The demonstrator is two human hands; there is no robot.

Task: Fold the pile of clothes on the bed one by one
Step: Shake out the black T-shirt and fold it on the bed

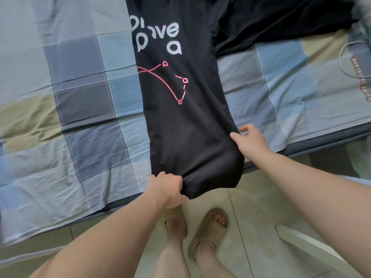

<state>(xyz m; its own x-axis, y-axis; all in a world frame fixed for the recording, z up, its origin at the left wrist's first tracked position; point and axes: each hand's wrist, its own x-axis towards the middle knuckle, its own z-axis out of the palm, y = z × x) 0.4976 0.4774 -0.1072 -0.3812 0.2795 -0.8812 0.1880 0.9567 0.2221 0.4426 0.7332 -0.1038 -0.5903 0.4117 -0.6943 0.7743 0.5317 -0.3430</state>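
Wide stretch of plaid sheet (pixel 70 81) left of the black shirt (pixel 180 127); on the right, perhaps a cord loop (pixel 340 57).

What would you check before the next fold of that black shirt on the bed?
1. Left hand grips the lower hem of the black T-shirt with white and pink print: ok.
2. Right hand pinches the shirt's right edge: ok.
3. Left edge runs straight: ok.
4. Hem lies flat: not ok; it is bunched and hangs past the edge of the checked blue and grey bedsheet.
5. Far end tucked in: cannot tell; dark cloth spreads at the upper right, sleeve or another garment.
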